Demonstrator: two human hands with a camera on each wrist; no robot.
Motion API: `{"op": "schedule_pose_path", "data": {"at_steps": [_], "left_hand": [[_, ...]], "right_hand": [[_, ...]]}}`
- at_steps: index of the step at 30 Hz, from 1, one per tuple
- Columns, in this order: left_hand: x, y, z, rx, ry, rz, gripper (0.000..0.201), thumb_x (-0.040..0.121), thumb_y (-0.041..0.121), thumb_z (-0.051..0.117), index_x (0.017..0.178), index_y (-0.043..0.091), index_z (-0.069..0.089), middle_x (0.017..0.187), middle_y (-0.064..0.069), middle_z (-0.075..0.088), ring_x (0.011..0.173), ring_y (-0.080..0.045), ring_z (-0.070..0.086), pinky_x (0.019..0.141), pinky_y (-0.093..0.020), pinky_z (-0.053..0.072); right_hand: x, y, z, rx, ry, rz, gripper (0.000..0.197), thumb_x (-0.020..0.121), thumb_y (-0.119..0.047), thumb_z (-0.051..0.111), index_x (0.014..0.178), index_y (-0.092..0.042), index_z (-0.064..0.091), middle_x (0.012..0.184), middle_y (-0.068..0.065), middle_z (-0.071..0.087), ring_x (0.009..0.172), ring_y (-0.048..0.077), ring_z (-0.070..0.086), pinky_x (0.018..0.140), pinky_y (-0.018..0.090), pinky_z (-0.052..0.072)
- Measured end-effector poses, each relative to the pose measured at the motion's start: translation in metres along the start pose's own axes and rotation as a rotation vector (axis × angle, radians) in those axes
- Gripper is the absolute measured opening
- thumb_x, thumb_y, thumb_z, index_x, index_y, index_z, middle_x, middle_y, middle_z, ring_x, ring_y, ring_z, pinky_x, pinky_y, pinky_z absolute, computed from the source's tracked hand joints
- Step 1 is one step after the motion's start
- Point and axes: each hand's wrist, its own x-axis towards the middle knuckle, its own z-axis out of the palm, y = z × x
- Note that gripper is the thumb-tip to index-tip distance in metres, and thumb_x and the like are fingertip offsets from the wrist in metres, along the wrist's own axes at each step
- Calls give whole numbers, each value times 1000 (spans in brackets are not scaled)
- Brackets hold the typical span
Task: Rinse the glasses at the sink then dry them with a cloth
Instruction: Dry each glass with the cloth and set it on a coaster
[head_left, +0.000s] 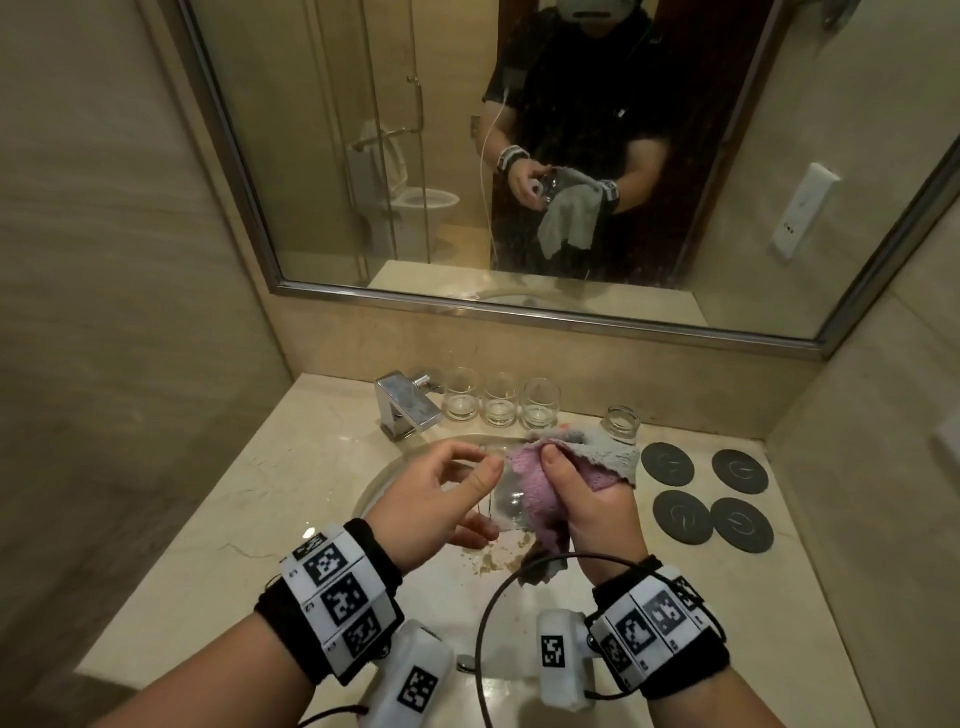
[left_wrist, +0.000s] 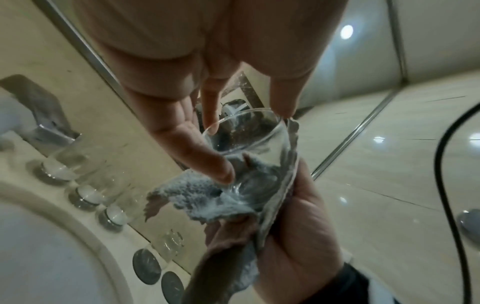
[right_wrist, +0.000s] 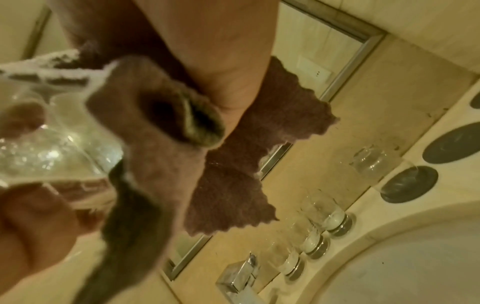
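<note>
Over the sink basin (head_left: 376, 486) my left hand (head_left: 480, 499) holds a clear glass (head_left: 506, 506) tilted on its side, thumb and fingertips pinching it near the rim. My right hand (head_left: 576, 483) grips a pink and grey cloth (head_left: 530, 483) and presses it against the glass. In the left wrist view the cloth (left_wrist: 197, 191) wraps the base of the glass (left_wrist: 249, 144). The right wrist view is blurred but shows the cloth (right_wrist: 161, 144) beside the glass (right_wrist: 39, 144).
Three clear glasses (head_left: 500, 400) stand in a row right of the chrome faucet (head_left: 408, 408). Another glass (head_left: 621, 423) stands behind the cloth, near several dark round coasters (head_left: 667, 465). Brown specks (head_left: 493, 558) lie on the counter's front edge. A mirror hangs behind.
</note>
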Motion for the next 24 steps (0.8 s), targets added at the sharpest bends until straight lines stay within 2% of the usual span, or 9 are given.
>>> {"op": "schedule_pose_path", "data": {"at_steps": [4, 6, 9, 11, 13, 15, 18, 21, 24], "left_hand": [[-6, 0, -1, 308, -10, 277, 60, 71, 37, 79, 124, 30, 52, 125, 6, 55, 85, -18, 69, 79, -36, 59], [-7, -1, -3, 485, -20, 390, 65, 74, 30, 81, 129, 37, 48, 129, 15, 52, 93, -8, 63, 81, -28, 56], [-4, -1, -4, 282, -28, 255, 69, 72, 44, 80, 132, 40, 45, 128, 12, 52, 89, -15, 67, 75, -33, 59], [-2, 3, -1, 70, -34, 70, 62, 75, 56, 72, 126, 30, 49, 123, -1, 57, 81, -27, 71, 73, -40, 60], [-1, 5, 1, 27, -30, 17, 57, 73, 51, 67, 121, 22, 52, 120, -9, 57, 77, -29, 71, 75, -46, 59], [-5, 4, 1, 223, -31, 210, 55, 75, 47, 72, 123, 30, 52, 124, -2, 56, 86, -21, 70, 79, -42, 59], [-9, 0, -5, 640, -56, 566, 63, 75, 49, 72, 130, 44, 42, 132, 21, 46, 106, -4, 59, 82, -21, 53], [-7, 1, -4, 408, -35, 363, 79, 64, 68, 69, 134, 44, 39, 131, 20, 47, 103, -7, 63, 71, -22, 56], [-1, 5, -1, 88, -26, 70, 72, 66, 70, 63, 120, 24, 54, 118, -5, 60, 85, -22, 70, 67, -40, 60]], "right_hand": [[1, 1, 0, 51, 5, 76, 20, 71, -32, 69, 77, -13, 73, 72, 6, 71, 61, 24, 64, 54, 28, 53], [3, 2, -2, 77, 23, 105, 32, 70, -35, 70, 89, -8, 73, 85, 13, 73, 75, 31, 69, 68, 36, 57], [2, 1, -1, 72, 14, 58, 43, 72, -39, 78, 95, -3, 70, 87, 14, 73, 77, 32, 69, 69, 41, 57], [0, 1, -2, 31, 1, -13, 36, 72, -31, 76, 94, -3, 69, 81, 7, 73, 71, 23, 68, 59, 30, 56], [-2, 1, -3, -1, -16, -82, 30, 75, -21, 77, 96, -3, 68, 84, 3, 74, 77, 15, 71, 66, 23, 56], [-1, 4, -5, -9, -11, -57, 33, 70, -35, 75, 92, -9, 73, 90, 8, 75, 84, 22, 71, 74, 33, 57], [1, 5, -6, 69, -5, 78, 40, 65, -46, 78, 88, -14, 76, 93, 16, 74, 89, 33, 70, 85, 47, 54], [0, 1, -3, 71, -7, 43, 43, 65, -46, 79, 90, -11, 74, 91, 15, 74, 83, 33, 70, 77, 44, 54], [-2, 1, -2, -21, 7, -93, 43, 68, -40, 74, 93, -6, 71, 94, 14, 73, 88, 29, 70, 78, 40, 56]]}}
